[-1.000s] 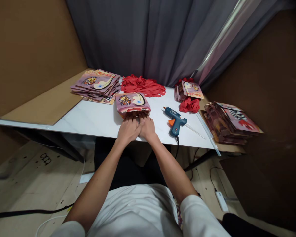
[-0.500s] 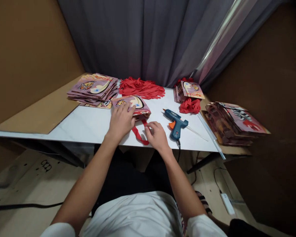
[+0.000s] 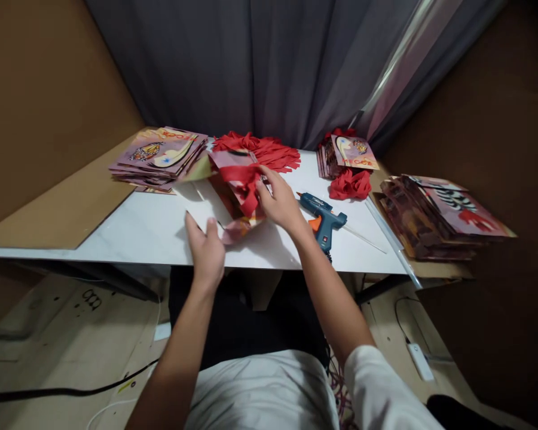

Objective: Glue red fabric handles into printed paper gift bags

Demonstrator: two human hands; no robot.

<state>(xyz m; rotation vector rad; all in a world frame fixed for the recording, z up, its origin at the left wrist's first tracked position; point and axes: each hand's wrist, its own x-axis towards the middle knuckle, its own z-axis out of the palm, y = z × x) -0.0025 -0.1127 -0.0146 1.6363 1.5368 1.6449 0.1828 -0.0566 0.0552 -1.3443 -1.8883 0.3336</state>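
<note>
A printed paper bag with a red ribbon handle is lifted and tilted above the white table, its pale inner side turned toward me. My left hand grips the bag's near lower edge, fingers curled round it. My right hand holds the bag's right side by the red handle, fingers closed on it. A blue glue gun lies just right of my right hand.
A stack of flat printed bags lies at the back left, a red ribbon pile behind the bag, a smaller stack with red ribbon at back right, and another stack at the far right. A grey curtain hangs behind.
The bag lay flat under my left hand with its red handle on the table; both hands have now lifted and turned it up on edge. The view shifted slightly left.
</note>
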